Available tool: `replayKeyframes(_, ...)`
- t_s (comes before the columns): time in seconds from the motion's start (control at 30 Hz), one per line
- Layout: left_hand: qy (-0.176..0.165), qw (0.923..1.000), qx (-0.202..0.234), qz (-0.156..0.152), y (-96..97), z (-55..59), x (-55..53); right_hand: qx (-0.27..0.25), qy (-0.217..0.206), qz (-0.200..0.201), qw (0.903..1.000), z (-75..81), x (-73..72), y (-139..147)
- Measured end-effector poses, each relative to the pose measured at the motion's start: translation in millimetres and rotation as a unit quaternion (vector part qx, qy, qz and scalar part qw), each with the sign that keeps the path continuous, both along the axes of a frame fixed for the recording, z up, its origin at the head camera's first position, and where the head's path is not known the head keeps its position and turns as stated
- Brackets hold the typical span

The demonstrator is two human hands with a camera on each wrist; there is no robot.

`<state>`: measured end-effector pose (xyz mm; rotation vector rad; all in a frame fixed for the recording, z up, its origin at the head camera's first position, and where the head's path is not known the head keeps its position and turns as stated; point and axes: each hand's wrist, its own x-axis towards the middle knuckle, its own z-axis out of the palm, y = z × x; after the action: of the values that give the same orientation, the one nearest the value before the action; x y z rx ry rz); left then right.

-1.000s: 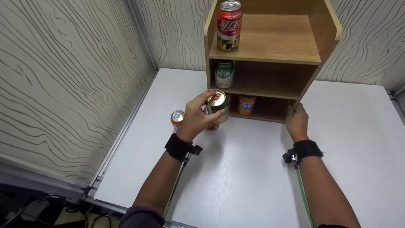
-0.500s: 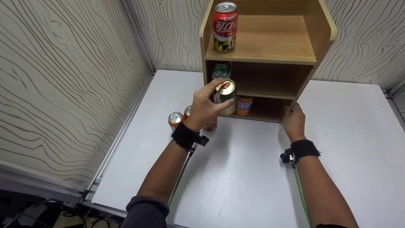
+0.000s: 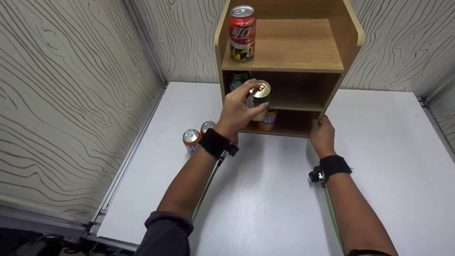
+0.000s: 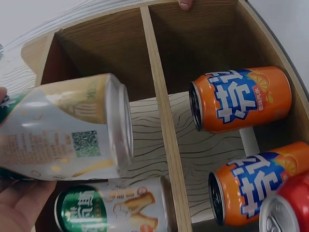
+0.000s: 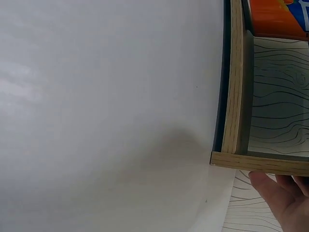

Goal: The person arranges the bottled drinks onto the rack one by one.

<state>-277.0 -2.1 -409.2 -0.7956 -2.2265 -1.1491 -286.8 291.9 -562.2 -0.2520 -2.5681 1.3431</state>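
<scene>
In the head view my left hand [image 3: 235,111] holds a green-and-white drink can [image 3: 262,94] by its sides, gold lid up, in front of the middle compartment. The left wrist view shows this can [image 4: 58,130] beside a similar green-and-white can [image 4: 137,205] standing in that compartment. My right hand [image 3: 323,138] grips the lower right side panel of the wooden shelf [image 3: 288,44]. In the right wrist view, the thumb and fingers of that hand [image 5: 285,200] lie against the panel's outer face.
Two orange soda cans [image 4: 246,99] stand in the bottom compartment. A red cola can [image 3: 242,33] is on the top shelf, at its left. On the white table [image 3: 270,199], an orange can [image 3: 191,139] and a silver-lidded can [image 3: 208,126] stand left of the shelf, near another red can [image 4: 289,208].
My left hand has carried the can up and right, from before the bottom compartment to the middle one. The right hand stays at the side panel. The head view has shifted slightly.
</scene>
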Motion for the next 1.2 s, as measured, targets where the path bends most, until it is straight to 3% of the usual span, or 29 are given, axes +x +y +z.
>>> replayKeyframes(0.3, -0.008, 0.9999, -0.004, -0.011, 18.3, 1.1, -14.0, 0.002, -0.018, 0.006, 0.9998, 1.9, 2.4, 2)
replayKeyframes(0.63, -0.055, 0.9982, -0.016, 0.017, 30.1, 3.0, -31.2, 0.004, -0.011, 0.001, 0.9999, 0.8, 1.6, -1)
replayKeyframes(1.2, -0.065, 0.9977, 0.010, 0.020, 47.2, -12.0, -54.5, -0.004, -0.014, -0.015, 0.9998, -0.1, 0.7, -3)
